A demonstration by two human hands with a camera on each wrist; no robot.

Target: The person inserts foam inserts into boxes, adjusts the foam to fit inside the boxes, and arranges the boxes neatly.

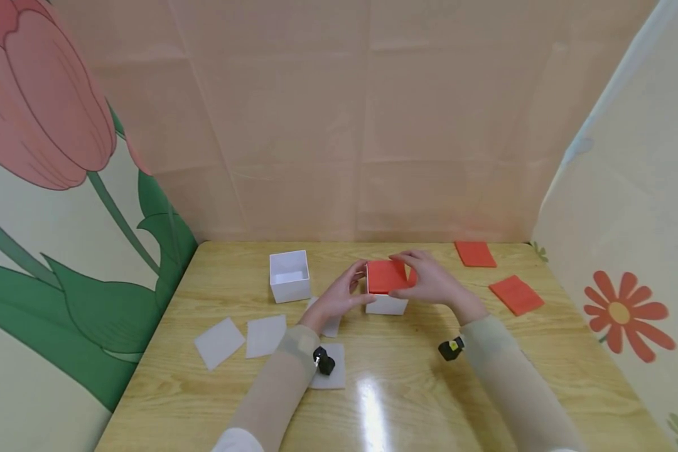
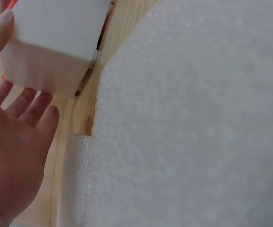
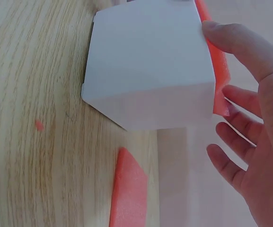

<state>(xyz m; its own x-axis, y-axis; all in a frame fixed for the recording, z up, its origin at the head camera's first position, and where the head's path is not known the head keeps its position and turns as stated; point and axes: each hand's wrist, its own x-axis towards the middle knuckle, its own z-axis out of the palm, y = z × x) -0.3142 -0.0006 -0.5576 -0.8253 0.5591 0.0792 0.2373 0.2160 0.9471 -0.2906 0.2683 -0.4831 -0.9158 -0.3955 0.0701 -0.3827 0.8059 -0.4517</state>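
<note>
A white square box stands on the table with a red foam sheet over its top, the sheet's edge sticking out past the rim. On the box's left side, my left hand holds it, thumb near the front corner and fingertips against the wall, seen also in the left wrist view. My right hand pinches the red sheet at its right side. In the right wrist view the thumb lies on the sheet's edge and a finger touches its corner. The box's inside is hidden.
A second white box, uncovered, stands to the left. Several white foam sheets lie at front left, some under my left arm. Two red foam sheets lie at the right, one farther back and one nearer. Cloth walls surround the wooden table.
</note>
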